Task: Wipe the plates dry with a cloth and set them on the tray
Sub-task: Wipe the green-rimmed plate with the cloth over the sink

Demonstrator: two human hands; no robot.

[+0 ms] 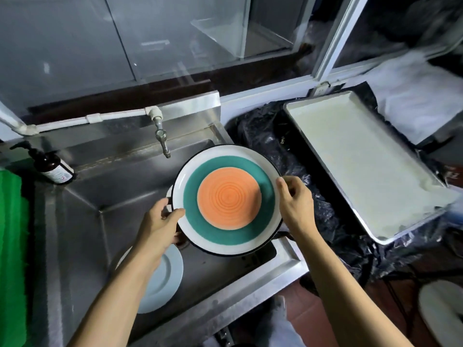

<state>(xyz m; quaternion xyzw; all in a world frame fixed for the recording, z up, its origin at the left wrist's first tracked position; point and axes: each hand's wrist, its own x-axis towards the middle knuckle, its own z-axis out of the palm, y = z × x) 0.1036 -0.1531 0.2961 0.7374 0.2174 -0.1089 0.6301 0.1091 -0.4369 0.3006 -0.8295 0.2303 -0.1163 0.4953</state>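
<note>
Plate in hand: coloured plate (229, 200), orange centre, teal ring, white rim with dark edge, held face up over the right part of the sink (82, 221), below and right of the tap (161, 140).
Left hand: left hand (159, 225) grips the plate's left rim, thumb on top, fingers curled beneath.
Right hand: right hand (295, 201) grips the right rim, thumb on the upper face, fingers hidden under the plate.
Reason for hold: opposing rim grips appear to keep the plate level and the face untouched; any drips would fall into the basin.
Second plate: pale plate (162, 279) lies in the sink basin, near its front edge, partly hidden by the left forearm.
Tray: cream tray (363, 156) sits to the right of the sink on black plastic sheeting (263, 136), nothing on it.
Cloth: none in either hand; green fabric (11, 234) hangs at the sink's left edge, white fabric (413, 96) lies behind the tray.
Assessment: no plate on the tray; wiping looks not yet begun.
Other: soap bottle (51, 165) stands at the sink's back left corner.
</note>
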